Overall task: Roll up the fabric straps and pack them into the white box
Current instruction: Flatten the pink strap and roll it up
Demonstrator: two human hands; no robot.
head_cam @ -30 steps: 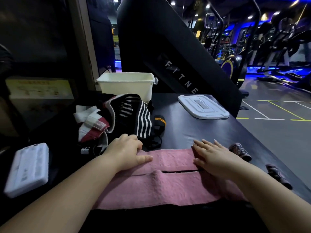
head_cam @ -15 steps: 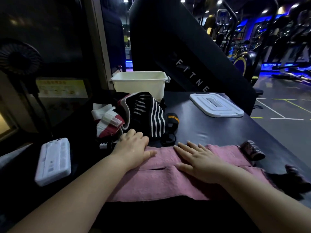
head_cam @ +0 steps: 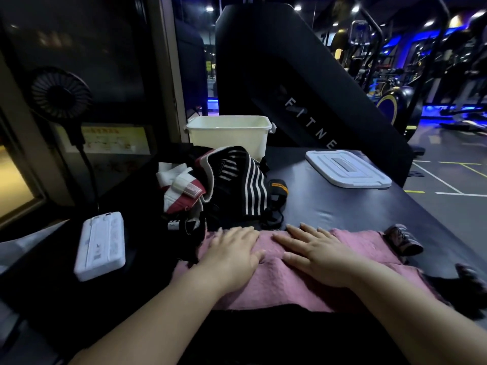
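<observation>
A person's left hand (head_cam: 232, 255) and right hand (head_cam: 321, 255) lie palm-down, side by side, on a pink fabric strap (head_cam: 276, 281) spread along the near edge of a dark table (head_cam: 329, 206), fingers straight and gripping nothing. A heap of loose straps (head_cam: 237, 185) sits just beyond the left hand; behind it stands the open white box (head_cam: 229, 138), its lid (head_cam: 347, 168) lying apart to the right
</observation>
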